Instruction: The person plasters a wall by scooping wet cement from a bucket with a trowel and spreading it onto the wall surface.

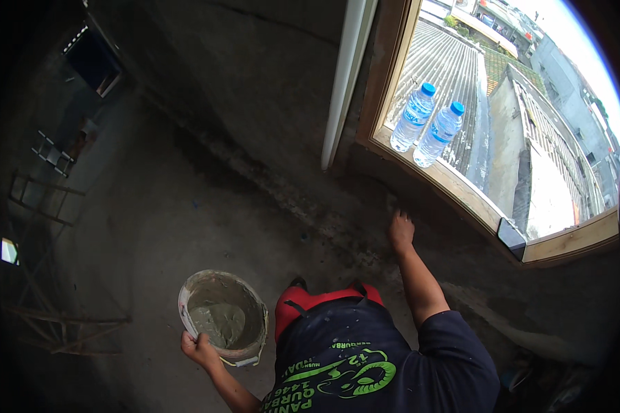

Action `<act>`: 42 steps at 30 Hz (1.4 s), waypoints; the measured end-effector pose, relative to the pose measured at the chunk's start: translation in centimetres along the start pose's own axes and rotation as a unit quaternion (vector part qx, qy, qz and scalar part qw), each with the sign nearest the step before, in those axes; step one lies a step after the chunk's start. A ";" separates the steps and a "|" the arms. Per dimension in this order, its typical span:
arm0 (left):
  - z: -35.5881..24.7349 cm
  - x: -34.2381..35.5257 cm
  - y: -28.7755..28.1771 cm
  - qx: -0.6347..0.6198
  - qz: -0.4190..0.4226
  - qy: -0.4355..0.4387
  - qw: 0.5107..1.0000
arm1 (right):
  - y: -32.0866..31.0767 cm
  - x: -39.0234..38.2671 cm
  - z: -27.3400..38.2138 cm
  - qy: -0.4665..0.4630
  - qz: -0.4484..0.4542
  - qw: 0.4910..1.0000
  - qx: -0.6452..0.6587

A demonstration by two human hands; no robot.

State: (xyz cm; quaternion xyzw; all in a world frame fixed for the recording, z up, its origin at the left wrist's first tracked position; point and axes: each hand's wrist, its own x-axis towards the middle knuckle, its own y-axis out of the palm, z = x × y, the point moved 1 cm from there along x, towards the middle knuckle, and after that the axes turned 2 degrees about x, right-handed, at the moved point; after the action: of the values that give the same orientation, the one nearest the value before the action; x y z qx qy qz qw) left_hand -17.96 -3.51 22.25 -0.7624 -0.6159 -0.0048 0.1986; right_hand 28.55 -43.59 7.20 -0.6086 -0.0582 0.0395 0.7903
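My left hand [196, 349] grips the rim of a grey plastic bucket [260, 310] at the lower middle, with wet grey mortar [220, 323] inside. My right hand [401, 224] is stretched out against the dark plastered wall [434, 230] below the window, its fingers bent around something too dim to make out; a small pale shape lies just beyond the fingertips.
Two water bottles [412, 117] and a dark phone-like object [511, 235] stand on the wooden window sill [468, 196]. A white vertical pipe [346, 82] runs beside the window. Bamboo scaffolding [76, 320] and a small ladder-like frame [52, 153] are at the left.
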 end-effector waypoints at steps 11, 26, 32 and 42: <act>-2.4 1.5 0.6 0.061 -0.054 0.002 0.997 | -0.8 -9.4 -3.2 0.021 -0.023 0.993 0.118; -12.5 3.4 11.1 -0.126 0.114 0.072 0.983 | -13.9 -7.3 3.7 -0.108 0.148 0.908 0.378; -17.7 2.8 13.2 -0.134 0.206 0.109 0.963 | -23.6 -8.0 10.2 -0.297 0.235 0.857 0.348; -21.6 3.3 15.7 -0.146 0.296 0.204 0.922 | -26.7 -7.7 20.3 -0.387 0.234 0.888 0.082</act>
State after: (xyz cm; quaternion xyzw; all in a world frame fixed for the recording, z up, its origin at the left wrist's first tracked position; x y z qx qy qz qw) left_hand 2.76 -9.68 38.28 -0.9132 -0.3005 -0.1906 0.1987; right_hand 17.85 -32.04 37.80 -0.4740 -0.2116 0.4603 0.7201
